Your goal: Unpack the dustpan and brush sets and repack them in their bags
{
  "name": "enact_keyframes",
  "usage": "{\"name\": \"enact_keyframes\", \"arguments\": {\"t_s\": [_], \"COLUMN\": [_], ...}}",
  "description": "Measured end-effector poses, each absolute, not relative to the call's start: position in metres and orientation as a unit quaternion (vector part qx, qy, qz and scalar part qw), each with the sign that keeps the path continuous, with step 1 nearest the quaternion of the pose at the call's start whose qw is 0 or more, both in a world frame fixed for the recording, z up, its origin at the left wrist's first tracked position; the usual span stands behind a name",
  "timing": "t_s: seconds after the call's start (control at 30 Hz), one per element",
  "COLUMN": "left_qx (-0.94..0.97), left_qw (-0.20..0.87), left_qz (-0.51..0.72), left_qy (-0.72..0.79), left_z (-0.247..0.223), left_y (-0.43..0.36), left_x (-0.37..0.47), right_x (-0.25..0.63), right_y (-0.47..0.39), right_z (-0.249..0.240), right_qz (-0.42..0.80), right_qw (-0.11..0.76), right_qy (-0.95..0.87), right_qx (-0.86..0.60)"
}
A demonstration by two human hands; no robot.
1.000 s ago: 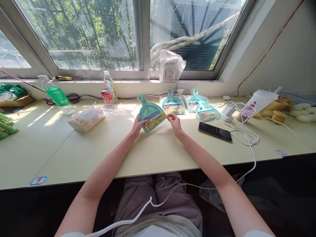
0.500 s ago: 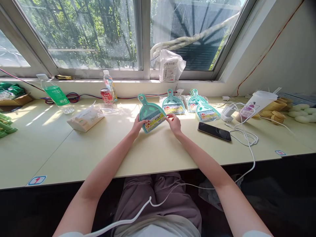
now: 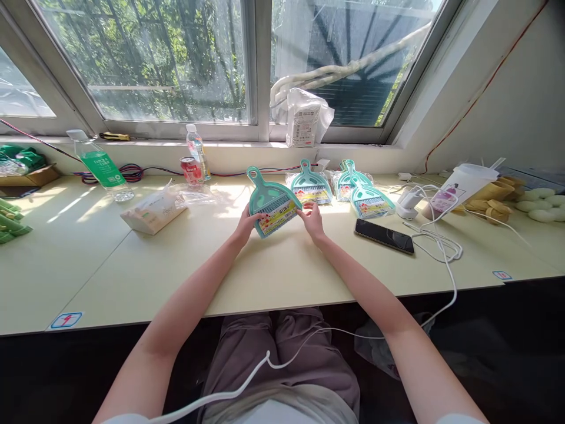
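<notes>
Between my two hands is a teal dustpan and brush set [image 3: 272, 203], tilted above the table with its handle up and a yellow printed label facing me. My left hand [image 3: 246, 227] grips its left edge, thumb over the front. At the right corner, my right hand [image 3: 311, 220] pinches the edge between thumb and fingers. Behind it lies a similar set in clear wrap [image 3: 309, 185]. Further right, more wrapped dustpan sets [image 3: 369, 199] overlap one another.
A black phone [image 3: 384, 235] and a white charger [image 3: 408, 203] with coiled cable lie to the right, beside a tilted plastic cup [image 3: 461, 188]. On the left are a tissue pack [image 3: 154, 210], a green-labelled bottle [image 3: 102, 169] and a red can [image 3: 190, 171].
The dustpan set and both hands hold nearly the same pose. The whole view has shifted very slightly.
</notes>
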State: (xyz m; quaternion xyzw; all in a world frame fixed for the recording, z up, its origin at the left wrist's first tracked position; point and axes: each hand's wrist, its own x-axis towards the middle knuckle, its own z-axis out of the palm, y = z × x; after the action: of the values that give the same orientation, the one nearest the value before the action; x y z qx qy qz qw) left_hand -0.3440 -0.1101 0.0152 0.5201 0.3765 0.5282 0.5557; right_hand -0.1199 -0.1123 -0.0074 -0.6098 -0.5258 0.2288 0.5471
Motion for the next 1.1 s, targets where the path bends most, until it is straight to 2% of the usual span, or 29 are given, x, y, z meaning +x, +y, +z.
{"name": "enact_keyframes", "arguments": {"t_s": [0.1, 0.23, 0.57, 1.1], "left_qx": [0.519, 0.515, 0.485, 0.492], "left_qw": [0.558, 0.563, 0.59, 0.593], "left_qz": [0.529, 0.527, 0.536, 0.524], "left_qy": [0.373, 0.375, 0.36, 0.364], "left_z": [0.014, 0.014, 0.014, 0.016], "left_y": [-0.11, -0.11, -0.109, -0.112], "left_x": [-0.344, -0.344, -0.343, -0.342], "right_x": [-0.12, -0.12, -0.112, -0.112], "right_y": [-0.11, -0.11, -0.114, -0.111], "right_z": [-0.008, -0.005, 0.011, -0.001], "right_qz": [0.352, 0.414, 0.443, 0.453], "right_qw": [0.565, 0.568, 0.588, 0.606], "right_qy": [-0.502, -0.49, -0.476, -0.453], "right_qx": [-0.552, -0.515, -0.481, -0.471]}}
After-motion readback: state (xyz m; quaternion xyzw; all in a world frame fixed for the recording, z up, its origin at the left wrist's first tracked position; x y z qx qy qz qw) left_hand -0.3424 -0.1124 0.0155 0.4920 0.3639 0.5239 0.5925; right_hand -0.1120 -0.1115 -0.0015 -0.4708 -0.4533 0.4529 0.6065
